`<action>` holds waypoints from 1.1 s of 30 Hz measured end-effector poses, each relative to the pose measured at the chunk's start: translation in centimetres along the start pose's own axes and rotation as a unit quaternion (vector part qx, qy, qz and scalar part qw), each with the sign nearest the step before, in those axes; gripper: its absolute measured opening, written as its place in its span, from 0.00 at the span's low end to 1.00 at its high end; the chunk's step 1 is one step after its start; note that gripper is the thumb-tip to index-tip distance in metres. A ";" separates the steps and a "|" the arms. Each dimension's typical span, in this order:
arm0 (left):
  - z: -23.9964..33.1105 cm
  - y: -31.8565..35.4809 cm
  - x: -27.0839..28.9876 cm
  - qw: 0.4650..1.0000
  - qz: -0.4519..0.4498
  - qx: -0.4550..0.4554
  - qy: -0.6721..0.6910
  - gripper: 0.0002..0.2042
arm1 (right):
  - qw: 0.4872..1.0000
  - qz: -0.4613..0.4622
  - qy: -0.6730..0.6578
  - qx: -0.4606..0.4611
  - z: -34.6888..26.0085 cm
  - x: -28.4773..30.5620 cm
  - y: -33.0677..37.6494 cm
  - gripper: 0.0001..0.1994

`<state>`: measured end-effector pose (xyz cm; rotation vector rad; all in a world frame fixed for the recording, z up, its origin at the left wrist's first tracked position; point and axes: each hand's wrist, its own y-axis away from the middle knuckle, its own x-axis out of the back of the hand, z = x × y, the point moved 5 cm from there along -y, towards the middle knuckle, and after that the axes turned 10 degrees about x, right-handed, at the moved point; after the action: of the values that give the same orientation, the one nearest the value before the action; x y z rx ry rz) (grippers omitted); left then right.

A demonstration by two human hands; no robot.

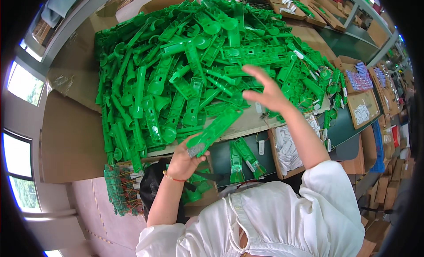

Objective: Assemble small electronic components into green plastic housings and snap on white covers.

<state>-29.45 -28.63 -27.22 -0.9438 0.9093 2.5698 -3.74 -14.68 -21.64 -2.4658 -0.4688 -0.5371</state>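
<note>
Centrally, the left hand [183, 162] grips one long, flat, bright-green moulded plastic shell [214, 129] by its lower end, just in front of the large heap of similar green plastic shells [185, 76]. The shell is ribbed, with a rounded tip pointing toward the heap. Right hand [265, 92] hovers over the heap, fingers spread, holding nothing. Right of the heap, shallow cardboard trays [364, 107] contain small white parts [361, 113].

A long, flat green plastic moulded part [214, 129] is gripped at its lower end by the left hand [183, 159] and is tilted up to the right, its far end pointing toward the spread right hand [265, 93].
</note>
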 end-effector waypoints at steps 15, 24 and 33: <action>-1.9 0.3 -1.1 0.996 0.031 -0.049 0.071 0.25 | 0.948 -0.012 0.305 -0.089 5.6 4.5 -5.9 0.33; -2.8 0.0 -2.4 0.995 0.043 -0.062 0.063 0.23 | 0.831 0.136 -0.509 -0.178 4.0 6.3 -0.1 0.20; -4.3 -0.9 -2.4 0.994 0.042 -0.049 0.092 0.24 | 0.800 0.173 -0.525 -0.233 5.4 7.6 3.5 0.20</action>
<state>-25.15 -30.73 -28.66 -1.2105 0.8936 2.6533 5.80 -12.64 -23.74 -3.0361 -0.2699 1.0723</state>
